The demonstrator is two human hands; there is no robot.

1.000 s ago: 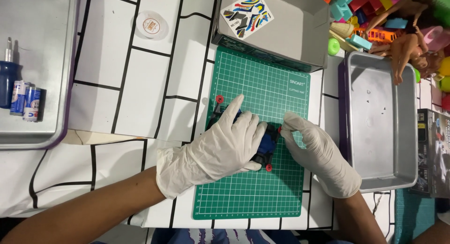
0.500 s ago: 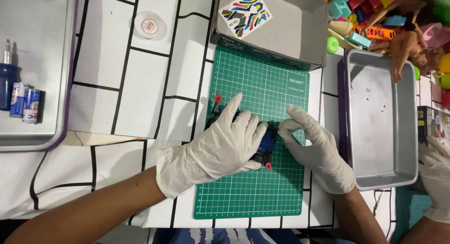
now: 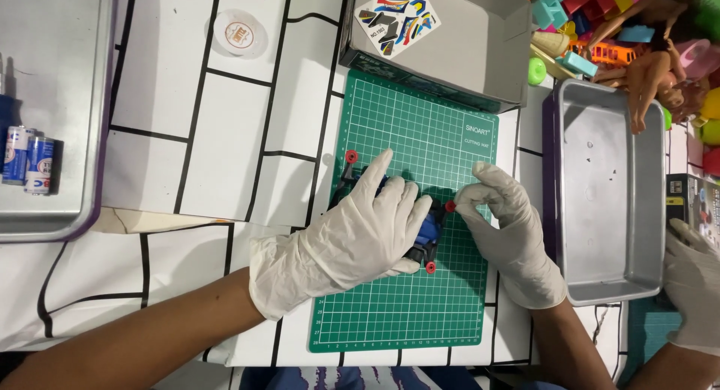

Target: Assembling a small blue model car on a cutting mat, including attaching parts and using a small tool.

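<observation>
Step in hand, as judged: fitting red roller (image 3: 450, 206) to blue toy car (image 3: 424, 229) at centre of green cutting mat (image 3: 420, 146). Left hand (image 3: 360, 236) lies flat, fingers spread, pressing car down. Right hand (image 3: 510, 232): fingertips pinched on roller. Next move likely needs straight push (car held steady). Around: grey box (image 3: 465, 37) above mat, metal tray (image 3: 607, 195) right, batteries (image 3: 28, 161) far left. Co-worker's gloved hand (image 3: 694, 281) at right edge, well apart.
</observation>
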